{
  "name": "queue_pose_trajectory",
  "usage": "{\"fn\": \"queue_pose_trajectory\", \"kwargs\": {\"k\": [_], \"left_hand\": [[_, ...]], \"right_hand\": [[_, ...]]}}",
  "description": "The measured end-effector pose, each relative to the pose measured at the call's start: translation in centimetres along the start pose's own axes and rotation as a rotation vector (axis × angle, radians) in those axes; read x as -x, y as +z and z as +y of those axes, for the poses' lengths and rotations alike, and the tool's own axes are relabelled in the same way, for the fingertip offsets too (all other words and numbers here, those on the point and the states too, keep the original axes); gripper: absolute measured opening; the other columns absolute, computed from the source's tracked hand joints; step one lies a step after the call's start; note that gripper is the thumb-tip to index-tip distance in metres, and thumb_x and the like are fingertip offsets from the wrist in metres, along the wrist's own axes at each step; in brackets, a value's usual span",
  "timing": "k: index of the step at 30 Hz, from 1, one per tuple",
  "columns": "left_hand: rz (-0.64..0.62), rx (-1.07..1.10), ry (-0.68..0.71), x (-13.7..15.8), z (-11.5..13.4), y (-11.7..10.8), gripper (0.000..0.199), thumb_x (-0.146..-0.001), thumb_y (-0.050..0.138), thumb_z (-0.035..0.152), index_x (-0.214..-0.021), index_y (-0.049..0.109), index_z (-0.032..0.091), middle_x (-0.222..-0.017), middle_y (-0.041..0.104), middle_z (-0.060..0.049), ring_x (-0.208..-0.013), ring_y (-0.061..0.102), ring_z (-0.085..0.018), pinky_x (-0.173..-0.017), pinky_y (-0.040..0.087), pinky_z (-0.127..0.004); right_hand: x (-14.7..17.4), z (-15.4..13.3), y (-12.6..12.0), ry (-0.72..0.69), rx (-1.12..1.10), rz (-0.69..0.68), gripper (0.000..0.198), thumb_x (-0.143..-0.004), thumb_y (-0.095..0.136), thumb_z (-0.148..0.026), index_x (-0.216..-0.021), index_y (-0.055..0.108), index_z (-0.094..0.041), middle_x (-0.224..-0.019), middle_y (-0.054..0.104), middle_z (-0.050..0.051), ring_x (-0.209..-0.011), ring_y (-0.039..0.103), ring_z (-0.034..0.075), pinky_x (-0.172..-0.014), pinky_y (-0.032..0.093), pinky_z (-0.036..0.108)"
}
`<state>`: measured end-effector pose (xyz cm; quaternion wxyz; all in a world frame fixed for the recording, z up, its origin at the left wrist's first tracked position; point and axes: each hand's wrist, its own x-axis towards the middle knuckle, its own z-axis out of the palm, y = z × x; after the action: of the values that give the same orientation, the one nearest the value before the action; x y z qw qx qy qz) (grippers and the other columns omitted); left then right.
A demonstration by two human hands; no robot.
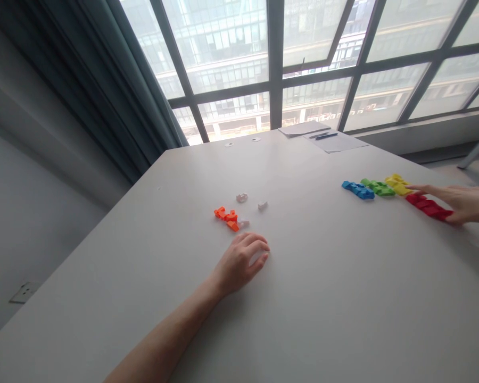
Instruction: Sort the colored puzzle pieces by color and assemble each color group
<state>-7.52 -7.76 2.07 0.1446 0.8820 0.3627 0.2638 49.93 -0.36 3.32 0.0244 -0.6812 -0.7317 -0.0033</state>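
My left hand (245, 260) rests on the white table, fingers bent and thumb apart, with nothing visible in it. Just beyond its knuckles lies a cluster of small orange plastic pieces (226, 217), with a whitish piece (243, 223) beside it. Two more whitish pieces, one (241, 197) farther back and one (262, 206) to the right, lie nearby. At the right edge, my right hand (469, 204) spans a row of red plastic pieces (428, 206), index finger at the far end and thumb at the near end. Blue (358, 190), green (378, 187) and yellow pieces (398, 184) sit alongside the red row.
Sheets of paper (345, 142) and a dark pen (326, 136) lie at the table's (303, 319) far edge, below the windows. Two small white items (256, 139) are also there. A dark curtain (131, 96) hangs at the left, and a wall socket (24, 292) is lower down.
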Motion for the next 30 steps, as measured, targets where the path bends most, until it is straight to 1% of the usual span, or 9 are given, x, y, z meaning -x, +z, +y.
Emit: {"fn": "queue_pose_trajectory", "kwargs": {"k": [3,8,13,16,17,19,23,27,30], "left_hand": [[-0.002,-0.004,-0.001,0.0,0.0,0.0,0.010,-0.090,0.053,0.019,-0.094,0.062,0.021,-0.104,0.067,-0.005,-0.103,0.059,-0.019,-0.098,0.044,-0.038],[-0.002,-0.014,0.001,-0.1,-0.1,0.1,0.010,-0.090,0.054,0.018,-0.094,0.062,0.021,-0.105,0.066,-0.005,-0.104,0.058,-0.019,-0.099,0.044,-0.038],[0.011,-0.057,0.018,0.0,-0.1,0.2,0.010,-0.090,0.053,0.018,-0.094,0.062,0.021,-0.104,0.066,-0.005,-0.102,0.058,-0.019,-0.098,0.045,-0.038],[0.057,-0.127,0.025,0.1,-0.2,0.2,0.012,-0.090,0.051,0.016,-0.095,0.061,0.021,-0.104,0.066,-0.005,-0.103,0.058,-0.020,-0.098,0.045,-0.039],[0.074,-0.157,0.027,0.2,-0.3,0.2,0.013,-0.090,0.051,0.016,-0.095,0.061,0.020,-0.104,0.066,-0.005,-0.104,0.058,-0.020,-0.098,0.045,-0.040],[0.118,-0.218,0.020,0.3,-0.7,-0.1,0.014,-0.089,0.050,0.013,-0.095,0.062,0.020,-0.105,0.066,-0.006,-0.107,0.057,-0.022,-0.099,0.044,-0.042],[0.246,-0.297,-0.087,0.4,-2.1,-1.0,0.022,-0.088,0.049,0.010,-0.103,0.061,0.021,-0.114,0.064,-0.007,-0.115,0.055,-0.023,-0.101,0.042,-0.044],[0.327,-0.356,-0.254,0.6,-3.6,-1.2,0.042,-0.087,0.050,0.012,-0.127,0.051,0.021,-0.133,0.055,-0.012,-0.128,0.046,-0.028,-0.103,0.040,-0.048],[0.260,-0.384,-0.319,0.7,-4.0,-1.0,0.050,-0.086,0.053,0.016,-0.136,0.045,0.019,-0.144,0.046,-0.016,-0.136,0.038,-0.033,-0.106,0.036,-0.053]], "right_hand": [[-0.7,0.7,-0.3,0.021,0.025,-0.212,0.083,-0.065,0.056,-0.011,-0.146,0.040,-0.019,-0.129,0.059,0.021,-0.104,0.061,0.030,-0.077,0.043,0.037],[-0.3,0.2,-0.7,0.000,0.079,-0.205,0.082,-0.065,0.052,-0.013,-0.145,0.042,-0.020,-0.143,0.050,0.016,-0.126,0.051,0.031,-0.088,0.042,0.040],[0.6,-3.2,-3.0,0.053,0.138,-0.156,0.077,-0.065,0.050,-0.012,-0.141,0.048,-0.018,-0.144,0.049,0.015,-0.129,0.048,0.029,-0.093,0.040,0.041],[0.7,-7.5,-4.3,-0.015,0.144,-0.011,0.068,-0.073,0.050,-0.020,-0.141,0.047,-0.020,-0.138,0.055,0.015,-0.124,0.052,0.032,-0.098,0.040,0.045],[0.6,-9.3,-4.6,-0.103,0.113,0.039,0.066,-0.077,0.050,-0.026,-0.142,0.045,-0.021,-0.137,0.056,0.015,-0.122,0.053,0.033,-0.098,0.040,0.047],[0.6,-13.7,-4.7,-0.296,-0.002,0.065,0.064,-0.081,0.051,-0.031,-0.144,0.040,-0.025,-0.135,0.057,0.014,-0.121,0.054,0.034,-0.099,0.041,0.048],[0.1,-23.0,-3.7,-0.479,-0.214,0.082,0.066,-0.088,0.047,-0.034,-0.150,0.023,-0.029,-0.129,0.061,0.009,-0.113,0.060,0.030,-0.091,0.048,0.047],[-0.7,-30.5,-1.0,-0.630,-0.381,0.130,0.053,-0.088,0.048,-0.026,-0.141,0.040,-0.029,-0.125,0.063,0.009,-0.115,0.058,0.027,-0.094,0.047,0.047],[-1.0,-33.8,1.5,-0.714,-0.407,0.186,0.043,-0.089,0.049,-0.023,-0.132,0.049,-0.027,-0.129,0.060,0.011,-0.115,0.058,0.027,-0.095,0.045,0.049]]}}
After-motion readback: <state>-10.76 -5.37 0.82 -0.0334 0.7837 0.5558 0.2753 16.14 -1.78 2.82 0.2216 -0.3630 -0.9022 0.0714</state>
